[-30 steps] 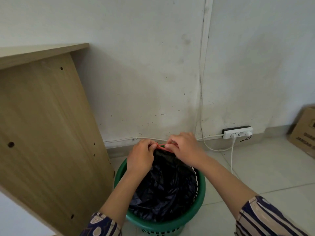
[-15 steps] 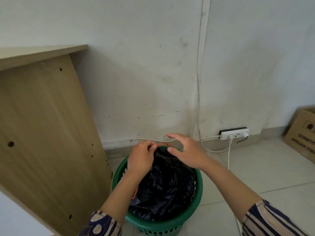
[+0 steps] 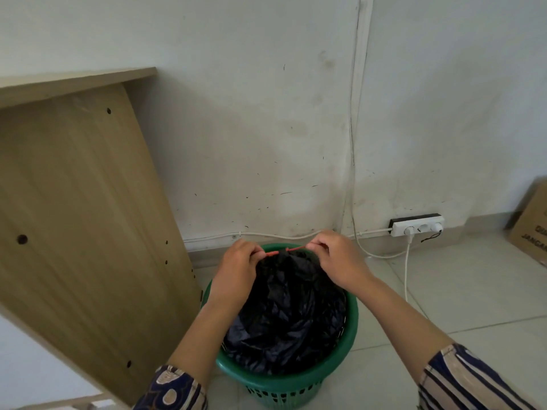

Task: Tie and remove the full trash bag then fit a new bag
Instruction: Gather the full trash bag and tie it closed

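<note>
Head view, looking down at a green trash bin (image 3: pixel 340 359) with perforated plastic walls, standing on the pale tiled floor (image 3: pixel 461 294) close to a scuffed white wall (image 3: pixel 266 119). Inside the bin sits the full black trash bag (image 3: pixel 290 315), its crinkled plastic gathered upward to a neck at the bin's 12 o'clock edge. A thin red tie (image 3: pixel 271 253) crosses that neck; it shows as two short red stretches either side of the gathered plastic.

At about 11 o'clock from the bag's centre, the left hand (image 3: pixel 236 273) has its grip pinched narrow on the left end of the red tie, fingers curled in. At about 1 o'clock, the right hand (image 3: pixel 337 261) pinches the right end the same way, fingers curled tight. The two hands are near each other but apart, with the bag's neck between them. Both forearms reach in from 6 o'clock, with patterned sleeves at the lower edge of the view.

At 9 o'clock from the bin, the side panel of a light wooden desk (image 3: pixel 83 220) stands just beside it, with small drilled holes in its face. At 2 o'clock, a white power strip (image 3: pixel 417 228) lies against the foot of the wall with white plugs in it and a white cable (image 3: pixel 407 270) running down across the floor. At 3 o'clock, at the frame's edge, a cardboard box (image 3: pixel 532 223) bears dark print; only the cut-off letters "JANGA" can be read, and a line above them is too cropped to tell.
</note>
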`<action>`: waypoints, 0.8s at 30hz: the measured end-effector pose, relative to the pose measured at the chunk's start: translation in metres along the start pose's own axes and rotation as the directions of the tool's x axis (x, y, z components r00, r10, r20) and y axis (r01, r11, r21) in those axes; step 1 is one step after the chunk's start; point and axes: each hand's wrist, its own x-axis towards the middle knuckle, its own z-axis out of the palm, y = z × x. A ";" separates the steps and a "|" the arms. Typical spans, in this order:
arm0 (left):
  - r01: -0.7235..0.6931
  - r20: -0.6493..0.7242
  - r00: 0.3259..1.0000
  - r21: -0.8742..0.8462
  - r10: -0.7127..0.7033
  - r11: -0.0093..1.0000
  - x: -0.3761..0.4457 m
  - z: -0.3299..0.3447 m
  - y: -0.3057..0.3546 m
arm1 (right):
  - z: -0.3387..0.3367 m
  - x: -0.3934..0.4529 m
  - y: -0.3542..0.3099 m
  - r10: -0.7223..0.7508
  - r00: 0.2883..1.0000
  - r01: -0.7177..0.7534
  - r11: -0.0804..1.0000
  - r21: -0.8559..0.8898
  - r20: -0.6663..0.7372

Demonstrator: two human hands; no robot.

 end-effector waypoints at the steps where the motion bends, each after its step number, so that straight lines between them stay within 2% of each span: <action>1: -0.010 0.001 1.000 0.009 0.010 1.000 -0.003 0.001 -0.005 | -0.002 -0.002 0.005 0.012 1.000 -0.012 1.000 -0.002 0.002; 7: 0.066 0.063 0.996 0.054 -0.069 0.996 -0.016 0.002 -0.030 | -0.009 -0.009 0.028 0.079 0.997 -0.078 0.994 -0.074 0.010; 14: 0.048 0.077 0.995 0.130 -0.058 0.990 -0.024 0.001 -0.041 | -0.002 -0.011 0.036 0.118 0.993 -0.117 0.989 -0.091 0.003; 17: 0.009 0.123 0.992 0.155 -0.029 0.988 -0.024 0.003 -0.040 | -0.005 -0.009 0.039 0.177 0.983 -0.172 0.980 -0.096 0.050; 19: 0.040 0.156 0.985 0.214 -0.074 0.976 -0.021 -0.003 -0.043 | -0.012 -0.008 0.038 0.155 0.983 -0.142 0.981 -0.131 0.099; 22: 0.115 0.227 0.958 0.249 -0.173 0.962 -0.021 -0.014 -0.051 | -0.020 -0.012 0.029 0.108 0.981 -0.060 0.960 -0.272 0.164; 24: 0.041 0.290 0.949 0.271 -0.122 0.962 -0.024 -0.014 -0.046 | -0.016 -0.016 0.013 -0.001 0.981 0.048 0.971 -0.235 0.196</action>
